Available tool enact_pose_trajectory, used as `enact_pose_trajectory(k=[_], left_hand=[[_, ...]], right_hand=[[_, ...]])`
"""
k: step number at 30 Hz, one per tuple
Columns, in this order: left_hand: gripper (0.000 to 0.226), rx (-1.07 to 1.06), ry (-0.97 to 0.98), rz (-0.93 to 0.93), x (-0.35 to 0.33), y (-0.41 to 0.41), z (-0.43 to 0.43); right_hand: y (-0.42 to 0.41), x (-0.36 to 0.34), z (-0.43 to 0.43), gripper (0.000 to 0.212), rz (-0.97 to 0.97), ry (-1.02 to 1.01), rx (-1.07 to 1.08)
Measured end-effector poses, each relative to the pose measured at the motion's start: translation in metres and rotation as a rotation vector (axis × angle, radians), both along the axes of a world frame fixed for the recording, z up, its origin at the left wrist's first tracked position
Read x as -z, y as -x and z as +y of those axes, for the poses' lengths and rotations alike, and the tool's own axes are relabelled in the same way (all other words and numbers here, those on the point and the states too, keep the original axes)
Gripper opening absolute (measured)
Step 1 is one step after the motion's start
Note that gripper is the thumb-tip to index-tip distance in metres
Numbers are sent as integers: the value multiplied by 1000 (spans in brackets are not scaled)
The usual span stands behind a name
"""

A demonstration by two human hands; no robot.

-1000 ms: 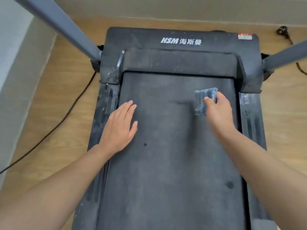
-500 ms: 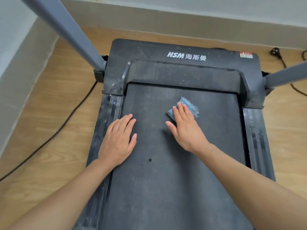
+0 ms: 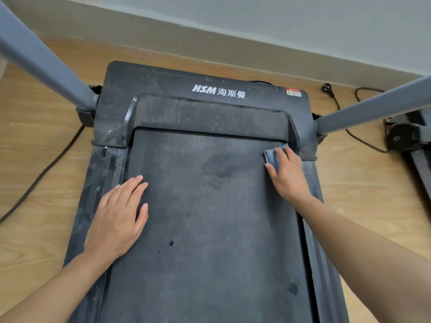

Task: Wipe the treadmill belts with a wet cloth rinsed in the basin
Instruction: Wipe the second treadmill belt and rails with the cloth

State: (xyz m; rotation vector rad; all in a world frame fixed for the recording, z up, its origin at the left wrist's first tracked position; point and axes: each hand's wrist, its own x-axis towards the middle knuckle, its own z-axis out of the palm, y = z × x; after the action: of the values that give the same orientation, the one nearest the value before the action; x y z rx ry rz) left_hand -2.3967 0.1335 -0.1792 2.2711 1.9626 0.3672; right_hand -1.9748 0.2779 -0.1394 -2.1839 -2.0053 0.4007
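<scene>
A: Cloth, where?

B: On my feed the blue-grey cloth (image 3: 272,157) sits folded under the right hand's (image 3: 288,176) fingers, on the far right corner of the treadmill belt (image 3: 210,217). Its far edge pokes out past the fingertips and touches the motor cover (image 3: 186,89).

A: Right hand state?

B: Fingers straight and together, pressing flat on the cloth. No curl round it, thumb out to the inner side.

A: Left?

B: Left hand (image 3: 116,220) lies palm down, fingers straight and slightly spread, holding nothing. It rests on the belt's left edge, heel over the side rail (image 3: 105,164). Well apart from the right hand, and nearer to me.

A: Belt?

B: Dusty. I see a darker smear between the hands, up toward the cover, and a dark spot (image 3: 171,243) just inward of the left wrist.

A: Rest, quick.

B: The cover reads HSM, with a warning sticker (image 3: 293,92) beyond the right hand. Grey uprights, left (image 3: 42,57) and right (image 3: 373,106). Wooden floor (image 3: 35,136), black cable (image 3: 46,169) outside the left hand, plug (image 3: 326,87) lying loose beyond the right. Part of another machine (image 3: 408,134) at far right; which kind, I cannot tell.
</scene>
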Motion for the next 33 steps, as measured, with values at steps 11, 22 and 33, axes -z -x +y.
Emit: enact_pose_trajectory(k=[11, 22, 33], left_hand=[[64, -34, 99, -20, -12, -4, 2], [67, -18, 114, -66, -9, 1, 1], [69, -25, 117, -90, -7, -1, 0]], right_hand=[[153, -8, 51, 13, 340, 34, -3], [245, -18, 58, 17, 33, -4, -628], [-5, -42, 55, 8, -285, 107, -181]])
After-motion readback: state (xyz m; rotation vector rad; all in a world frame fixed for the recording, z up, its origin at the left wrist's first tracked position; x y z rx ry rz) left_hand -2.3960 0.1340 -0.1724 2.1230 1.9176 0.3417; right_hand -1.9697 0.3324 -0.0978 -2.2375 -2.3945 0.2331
